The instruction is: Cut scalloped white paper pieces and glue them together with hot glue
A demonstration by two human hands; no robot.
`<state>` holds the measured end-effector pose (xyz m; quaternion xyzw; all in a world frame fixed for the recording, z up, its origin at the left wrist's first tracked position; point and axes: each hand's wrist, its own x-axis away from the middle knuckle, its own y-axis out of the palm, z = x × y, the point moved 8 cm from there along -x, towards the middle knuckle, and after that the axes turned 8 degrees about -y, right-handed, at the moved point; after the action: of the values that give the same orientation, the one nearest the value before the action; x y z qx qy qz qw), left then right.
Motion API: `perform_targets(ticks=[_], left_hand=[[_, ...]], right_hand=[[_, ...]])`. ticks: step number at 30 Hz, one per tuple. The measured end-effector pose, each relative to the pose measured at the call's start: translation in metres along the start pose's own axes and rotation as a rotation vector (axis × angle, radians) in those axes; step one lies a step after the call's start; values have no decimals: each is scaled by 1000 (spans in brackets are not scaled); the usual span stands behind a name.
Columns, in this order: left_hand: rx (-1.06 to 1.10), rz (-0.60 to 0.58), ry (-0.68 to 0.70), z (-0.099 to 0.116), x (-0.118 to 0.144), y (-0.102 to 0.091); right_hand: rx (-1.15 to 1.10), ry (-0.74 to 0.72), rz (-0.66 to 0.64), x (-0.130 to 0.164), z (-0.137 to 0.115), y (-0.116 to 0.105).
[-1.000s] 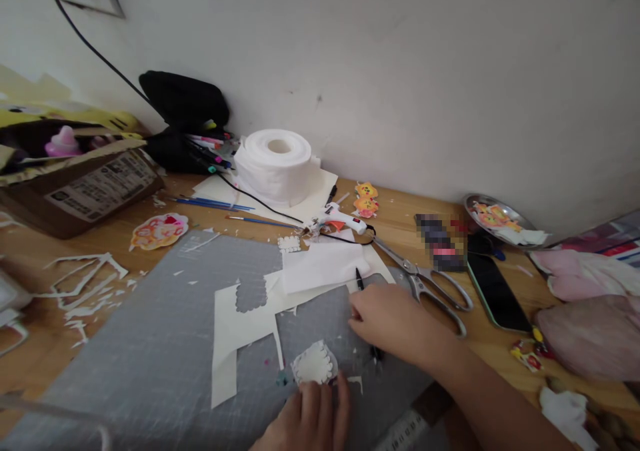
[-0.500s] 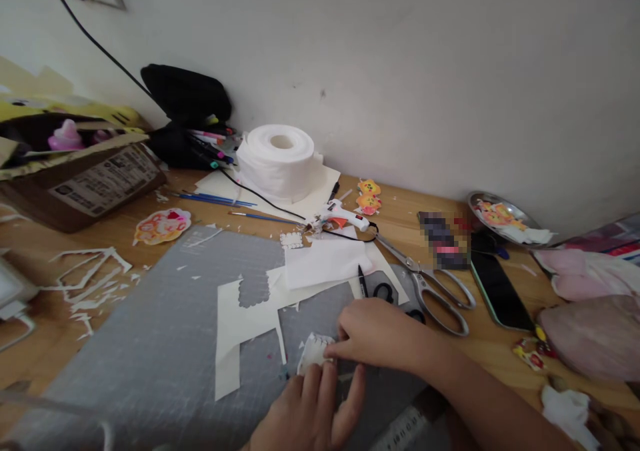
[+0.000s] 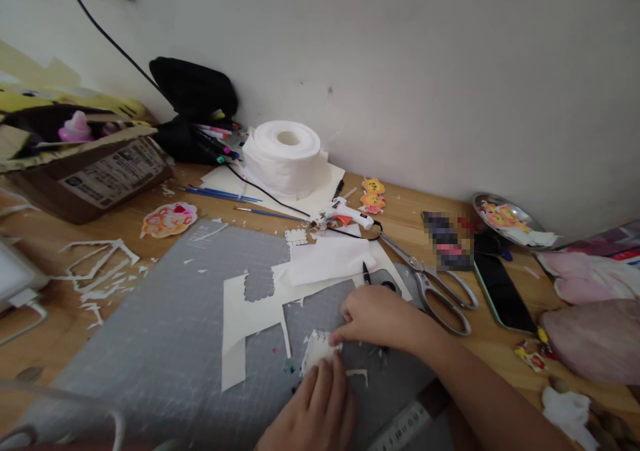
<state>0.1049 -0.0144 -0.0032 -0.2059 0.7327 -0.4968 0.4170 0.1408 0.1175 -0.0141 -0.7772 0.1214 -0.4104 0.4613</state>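
Note:
A small piece of white paper (image 3: 317,350) with a notched, scored edge lies on the grey cutting mat (image 3: 165,317). Across its near side rest the fingertips of my left hand (image 3: 313,407), close together and holding it down. My right hand (image 3: 375,319) is curled, its fingertips at the paper's upper right edge; part of the grip is hidden. Above lies a cut white sheet (image 3: 235,334) with a scalloped hole. To the lower right is a metal ruler (image 3: 403,427), partly under my right forearm.
Silver-handled scissors (image 3: 435,294), a black pen (image 3: 367,274) and a phone (image 3: 503,294) lie to the right. A white glue gun (image 3: 350,212) with a black cord stands near a white tissue roll (image 3: 283,157). At left are a cardboard box (image 3: 95,171) and paper scraps (image 3: 100,271).
My left thumb has drawn in and the left fingers have closed together on the paper. My right hand stays at its edge. The whole view has shifted slightly.

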Motion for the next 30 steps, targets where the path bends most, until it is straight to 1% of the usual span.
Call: perform_targets(ticks=[2, 4, 5, 6, 7, 8, 9, 11, 13, 15, 18, 20, 21, 22, 24, 27, 28, 30], left_hand=[[-4, 10, 6, 1, 1, 1], [-4, 14, 2, 1, 2, 1], [-4, 18, -2, 1, 1, 0], [-6, 26, -2, 1, 1, -2], [-8, 30, 1, 1, 0, -3], [-7, 29, 5, 2, 0, -4], [-6, 29, 9, 3, 0, -5], [8, -1, 7, 4, 0, -4], [14, -28, 5, 5, 1, -4], [6, -41, 16, 7, 1, -3], [-4, -65, -12, 4, -1, -4], [-7, -88, -35, 1, -3, -4], [-8, -83, -40, 1, -4, -6], [-8, -80, -40, 0, -5, -6], [-3, -70, -35, 1, -5, -7], [14, -57, -19, 4, -2, -5], [16, -50, -10, 6, -1, -4], [12, -49, 7, 7, 1, -3]], right_hand=[[-24, 106, 179, 1, 16, -20], [-32, 239, 437, 5, 38, -48], [-33, 307, 530, 7, 50, -60], [-17, 358, 616, 7, 61, -70], [10, 391, 672, 6, 70, -79], [49, 386, 715, 2, 76, -86], [72, 381, 724, -4, 82, -91], [74, 369, 653, -21, 91, -90], [70, 341, 567, -36, 93, -86], [68, 338, 536, -44, 92, -83], [59, 359, 542, -44, 89, -80], [37, 394, 578, -35, 90, -77], [9, 417, 629, -28, 92, -77], [-29, 436, 705, -20, 94, -77], [-115, 442, 924, 1, 98, -83], [-202, 390, 1257, 33, 101, -97], [-226, 378, 1336, 42, 102, -101], [-274, 361, 1421, 55, 102, -110]])
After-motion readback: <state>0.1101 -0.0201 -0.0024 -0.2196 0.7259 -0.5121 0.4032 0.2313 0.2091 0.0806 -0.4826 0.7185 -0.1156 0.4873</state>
